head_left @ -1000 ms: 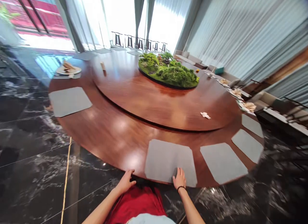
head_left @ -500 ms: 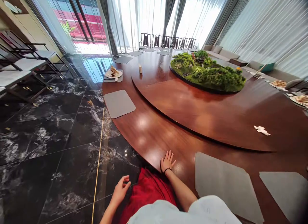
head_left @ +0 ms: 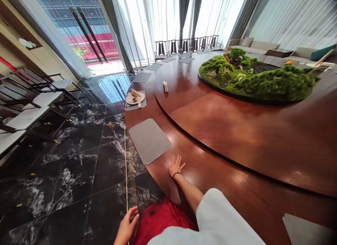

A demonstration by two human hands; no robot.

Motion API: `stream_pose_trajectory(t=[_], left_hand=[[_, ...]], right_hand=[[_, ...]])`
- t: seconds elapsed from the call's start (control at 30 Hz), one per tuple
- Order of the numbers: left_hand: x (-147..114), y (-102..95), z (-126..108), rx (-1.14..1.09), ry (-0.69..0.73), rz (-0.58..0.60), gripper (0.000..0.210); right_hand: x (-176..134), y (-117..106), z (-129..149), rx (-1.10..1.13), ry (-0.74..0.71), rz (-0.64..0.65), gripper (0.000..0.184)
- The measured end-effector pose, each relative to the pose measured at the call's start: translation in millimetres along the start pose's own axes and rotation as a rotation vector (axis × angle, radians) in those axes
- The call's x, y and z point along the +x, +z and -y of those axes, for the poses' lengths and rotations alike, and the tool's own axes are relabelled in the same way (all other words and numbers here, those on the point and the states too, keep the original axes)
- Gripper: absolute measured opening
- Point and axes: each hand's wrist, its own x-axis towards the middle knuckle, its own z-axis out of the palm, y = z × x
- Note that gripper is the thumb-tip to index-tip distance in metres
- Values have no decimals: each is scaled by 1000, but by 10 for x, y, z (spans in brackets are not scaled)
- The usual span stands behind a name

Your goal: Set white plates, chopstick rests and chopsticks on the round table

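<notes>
right hand [head_left: 176, 166]: flat, fingers spread, holds nothing, on surface [head_left: 210, 167] just near of mat [head_left: 149, 140] | left hand [head_left: 126, 226]: loosely open, empty (over floor [head_left: 65, 174])

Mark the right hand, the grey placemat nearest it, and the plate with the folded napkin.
right hand [head_left: 176, 167], head view, back of the hand lying flat on the table.
grey placemat [head_left: 149, 140], head view, middle of its top face.
plate with the folded napkin [head_left: 130, 100], head view, bare near rim.
</notes>
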Motion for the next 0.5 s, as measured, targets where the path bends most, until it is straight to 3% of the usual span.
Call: stream_pose_trajectory(t=[0.1,0.2,0.33,0.43,0.5], left_hand=[[658,-482,-163,60,23,74,65],[1581,-942,-397,208,150,126,60],[3068,-1396,-986,523,366,73,51],[4049,-1518,-1516,663,479,-4,57],[4547,-1542,-1789,712,537,-74,72]], right_hand=[[454,165,668,185,166,-38,79],[871,250,1053,319,401,-198,89],[1341,26,1083,242,337,-210,106],[1527,-194,974,188,304,-139,116],[1570,-247,954,193,338,-118,113]])
